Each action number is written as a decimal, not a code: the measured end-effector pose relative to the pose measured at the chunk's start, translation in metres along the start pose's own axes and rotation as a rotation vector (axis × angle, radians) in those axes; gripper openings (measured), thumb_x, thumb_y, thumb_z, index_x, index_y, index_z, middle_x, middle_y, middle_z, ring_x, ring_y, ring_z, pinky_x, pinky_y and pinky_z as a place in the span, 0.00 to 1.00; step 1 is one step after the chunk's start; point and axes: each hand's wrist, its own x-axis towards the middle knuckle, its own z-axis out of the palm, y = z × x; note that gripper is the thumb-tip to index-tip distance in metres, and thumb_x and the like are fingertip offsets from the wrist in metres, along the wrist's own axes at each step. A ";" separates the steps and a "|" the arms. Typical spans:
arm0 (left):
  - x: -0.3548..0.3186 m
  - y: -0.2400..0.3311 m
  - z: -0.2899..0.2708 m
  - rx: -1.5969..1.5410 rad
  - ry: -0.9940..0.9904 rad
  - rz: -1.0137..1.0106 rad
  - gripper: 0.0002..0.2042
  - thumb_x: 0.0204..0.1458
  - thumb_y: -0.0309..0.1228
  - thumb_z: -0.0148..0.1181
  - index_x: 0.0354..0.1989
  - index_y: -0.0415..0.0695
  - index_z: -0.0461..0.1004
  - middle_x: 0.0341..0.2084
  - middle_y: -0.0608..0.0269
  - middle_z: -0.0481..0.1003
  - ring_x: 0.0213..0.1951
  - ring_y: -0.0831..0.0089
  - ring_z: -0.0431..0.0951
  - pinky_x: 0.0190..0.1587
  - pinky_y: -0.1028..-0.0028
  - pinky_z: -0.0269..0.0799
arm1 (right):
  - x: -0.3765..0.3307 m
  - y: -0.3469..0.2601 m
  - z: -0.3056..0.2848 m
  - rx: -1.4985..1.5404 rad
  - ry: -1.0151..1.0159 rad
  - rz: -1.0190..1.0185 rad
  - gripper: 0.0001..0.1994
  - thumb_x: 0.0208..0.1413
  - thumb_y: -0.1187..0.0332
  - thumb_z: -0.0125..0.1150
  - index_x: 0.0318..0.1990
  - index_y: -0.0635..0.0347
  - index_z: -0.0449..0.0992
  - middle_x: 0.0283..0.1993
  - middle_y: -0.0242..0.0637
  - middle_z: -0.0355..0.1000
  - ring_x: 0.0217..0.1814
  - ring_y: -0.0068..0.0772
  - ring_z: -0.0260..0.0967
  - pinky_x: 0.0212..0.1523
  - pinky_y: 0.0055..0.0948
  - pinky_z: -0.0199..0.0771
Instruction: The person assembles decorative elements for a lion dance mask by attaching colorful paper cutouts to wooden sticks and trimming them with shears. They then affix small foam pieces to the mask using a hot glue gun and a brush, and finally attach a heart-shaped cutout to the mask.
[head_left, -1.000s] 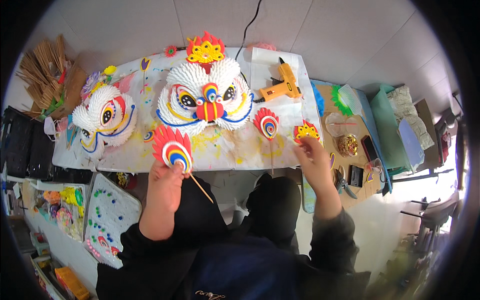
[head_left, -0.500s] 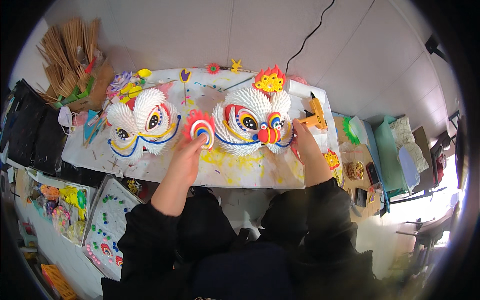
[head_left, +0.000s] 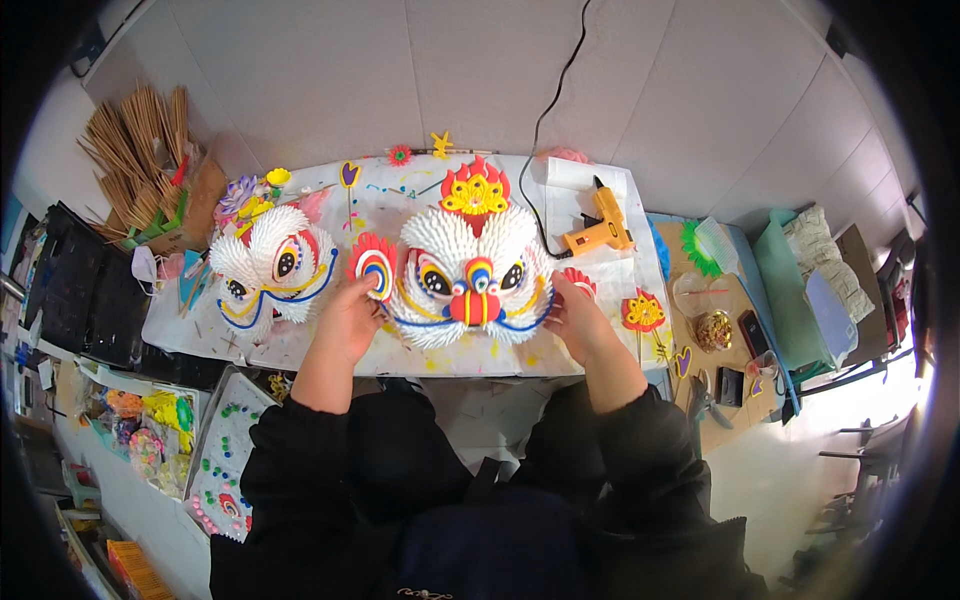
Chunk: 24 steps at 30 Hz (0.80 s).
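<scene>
A white lion-dance head ornament [head_left: 420, 232] with a red nose, blue and yellow trim and a flame-edged red and yellow crest faces me on the table. At its left side my left hand [head_left: 348, 318] grips a ringed ear piece [head_left: 373, 262] with a red fringe. On the opposite side my right hand [head_left: 578, 318] is closed on a second red-fringed ear piece [head_left: 580, 282], mostly hidden behind the fingers. Both pieces are close against the head; whether they touch it I cannot tell. A similar lion head [head_left: 258, 238] without a crest lies to the left.
A yellow hot glue gun [head_left: 604, 225] with a black cord lies at the back right. Beyond the table's right end are pliers [head_left: 708, 400] and a green bin [head_left: 790, 290]. Wooden sticks [head_left: 135, 150] fill a box at far left; a tray of small coloured balls [head_left: 225, 440] sits below.
The crested lion head has turned to face me more squarely. My left hand has brought its ear piece to the head's left side, and the right hand's ear piece now shows beside the opposite side.
</scene>
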 end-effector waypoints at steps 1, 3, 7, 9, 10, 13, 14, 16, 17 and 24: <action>-0.010 -0.002 0.000 0.010 0.011 0.015 0.21 0.50 0.33 0.54 0.54 0.47 0.63 0.48 0.64 0.69 0.49 0.67 0.68 0.49 0.63 0.63 | -0.007 0.003 -0.002 0.051 -0.030 0.020 0.21 0.59 0.54 0.48 0.54 0.59 0.63 0.44 0.33 0.70 0.45 0.26 0.66 0.49 0.30 0.63; -0.028 -0.005 0.002 0.027 0.026 0.041 0.21 0.50 0.33 0.55 0.54 0.48 0.63 0.49 0.64 0.69 0.50 0.67 0.68 0.49 0.62 0.63 | -0.020 0.010 -0.006 0.056 -0.061 -0.012 0.23 0.59 0.56 0.48 0.56 0.61 0.60 0.46 0.34 0.69 0.46 0.27 0.65 0.49 0.29 0.63; -0.051 -0.013 0.005 0.033 0.058 0.039 0.19 0.50 0.34 0.55 0.52 0.49 0.64 0.48 0.66 0.70 0.50 0.68 0.68 0.49 0.63 0.63 | -0.030 0.017 -0.013 0.065 -0.083 -0.044 0.29 0.58 0.58 0.50 0.62 0.64 0.52 0.51 0.37 0.66 0.50 0.27 0.64 0.51 0.29 0.62; -0.056 -0.014 0.003 0.020 0.031 0.032 0.19 0.50 0.33 0.55 0.52 0.49 0.64 0.48 0.66 0.70 0.50 0.69 0.68 0.49 0.64 0.62 | -0.031 0.019 -0.017 0.040 -0.101 -0.056 0.30 0.57 0.58 0.52 0.62 0.65 0.52 0.50 0.37 0.66 0.50 0.27 0.64 0.51 0.30 0.63; -0.056 -0.013 0.002 0.014 0.014 0.031 0.19 0.51 0.33 0.55 0.53 0.49 0.64 0.47 0.66 0.70 0.50 0.69 0.68 0.50 0.64 0.62 | -0.031 0.018 -0.021 0.007 -0.104 -0.059 0.30 0.57 0.58 0.53 0.62 0.66 0.53 0.49 0.37 0.67 0.50 0.28 0.65 0.50 0.30 0.64; -0.055 -0.012 0.000 0.029 0.071 0.125 0.20 0.50 0.32 0.56 0.52 0.47 0.64 0.47 0.67 0.69 0.49 0.71 0.67 0.52 0.66 0.59 | -0.033 0.006 -0.041 -0.357 -0.018 -0.292 0.25 0.56 0.60 0.54 0.57 0.65 0.60 0.45 0.38 0.70 0.44 0.30 0.68 0.46 0.31 0.67; -0.056 -0.012 0.000 0.040 0.103 0.170 0.19 0.49 0.32 0.56 0.51 0.46 0.65 0.46 0.67 0.69 0.49 0.71 0.67 0.52 0.67 0.58 | -0.034 0.000 -0.050 -0.524 0.050 -0.367 0.22 0.56 0.61 0.54 0.54 0.64 0.64 0.43 0.38 0.71 0.42 0.31 0.70 0.45 0.32 0.68; -0.059 -0.013 0.000 0.050 0.141 0.245 0.21 0.50 0.33 0.55 0.53 0.45 0.63 0.49 0.65 0.68 0.50 0.68 0.67 0.52 0.67 0.59 | -0.031 -0.015 -0.067 -0.875 0.241 -0.539 0.23 0.52 0.59 0.57 0.51 0.65 0.66 0.41 0.42 0.71 0.38 0.34 0.71 0.42 0.32 0.69; -0.062 -0.013 0.001 0.052 0.179 0.279 0.22 0.51 0.34 0.55 0.54 0.45 0.62 0.50 0.64 0.68 0.51 0.67 0.67 0.52 0.67 0.60 | -0.027 -0.021 -0.072 -1.043 0.347 -0.634 0.24 0.51 0.58 0.59 0.50 0.66 0.67 0.40 0.44 0.71 0.37 0.36 0.71 0.41 0.33 0.70; -0.077 -0.021 0.006 -0.045 0.154 0.233 0.19 0.50 0.31 0.57 0.51 0.45 0.64 0.46 0.63 0.69 0.49 0.68 0.68 0.47 0.67 0.64 | 0.002 -0.027 -0.053 -1.438 0.430 -0.471 0.30 0.43 0.54 0.64 0.49 0.67 0.67 0.43 0.51 0.69 0.45 0.48 0.68 0.45 0.39 0.69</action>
